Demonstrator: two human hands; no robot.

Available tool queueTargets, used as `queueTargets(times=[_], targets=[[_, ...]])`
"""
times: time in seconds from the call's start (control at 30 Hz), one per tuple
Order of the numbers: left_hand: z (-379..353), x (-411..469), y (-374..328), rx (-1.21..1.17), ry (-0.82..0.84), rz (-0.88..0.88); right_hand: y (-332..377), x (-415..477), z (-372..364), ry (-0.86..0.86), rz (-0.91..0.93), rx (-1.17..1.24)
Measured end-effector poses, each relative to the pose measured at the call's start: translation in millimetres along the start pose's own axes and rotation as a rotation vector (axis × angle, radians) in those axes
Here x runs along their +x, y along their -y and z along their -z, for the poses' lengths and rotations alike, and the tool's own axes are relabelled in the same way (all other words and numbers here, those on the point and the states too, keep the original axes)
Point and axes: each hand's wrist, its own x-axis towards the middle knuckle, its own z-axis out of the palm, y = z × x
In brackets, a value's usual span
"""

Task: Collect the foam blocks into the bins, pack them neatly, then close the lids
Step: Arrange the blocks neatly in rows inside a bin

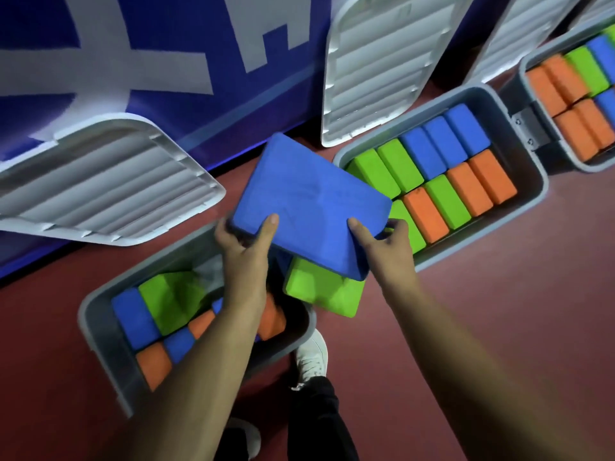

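With the left hand (244, 257) and right hand (386, 254) each pinching a near corner of the blue block (309, 201), held above the half-filled near bin (88, 314), the person should stand it on edge and slide it snugly against the packed blocks (133, 317).

Only lettering is on the blue banner (149, 28) across the upper left of the frame: big white strokes (100, 71) at far left, cropped by the frame edge, not readable as any character. Upper middle, a blocky white shape (259, 44) somewhat like an "E", top cut off, cannot confirm. Blue block (309, 201) mid frame: faint creases only, no readable print.
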Motion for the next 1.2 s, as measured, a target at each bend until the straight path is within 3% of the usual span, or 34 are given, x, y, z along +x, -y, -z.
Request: queueTargets(times=[0.13, 0.23, 0.3, 0.33, 0.43, 0.53, 0.6, 0.7, 0.83, 1.03, 1.2], targets=[[15, -8, -14, -0.197, 0.114, 0.111, 1, -33, -24, 0.214, 0.069, -0.006], [39, -1, -17, -0.123, -0.045, 0.156, -19, -24, -27, 0.041, 0.094, -0.214], [58, 4, -22, -0.008, -0.109, 0.134, -41, -8, -22, -0.068, -0.007, -0.365], [66, 7, -22, 0.039, -0.127, 0.129, -51, -3, -20, -0.044, -0.090, -0.388], [86, 12, -15, 0.078, -0.143, 0.127, -73, 5, -25, 0.151, -0.168, -0.228], [90, 13, -4, 0.110, -0.143, 0.124, -86, 11, -34, 0.111, -0.232, -0.115], [90, 15, 4, 0.116, -0.139, 0.124, -90, 12, -38, 0.075, -0.372, 0.000], [97, 17, 10, 0.088, -0.083, 0.170, -87, 5, -37, 0.182, -0.501, 0.120], [127, 26, 7, 0.083, -0.011, 0.199, -72, -1, -41, 0.094, -0.256, 0.150], [176, 24, -18, 0.258, -0.219, 0.146, -5, -61, -56, 0.039, 0.275, -0.223], [211, 35, -15, 0.452, -0.245, 0.184, 24, -104, -103, 0.089, 0.615, -0.409]])
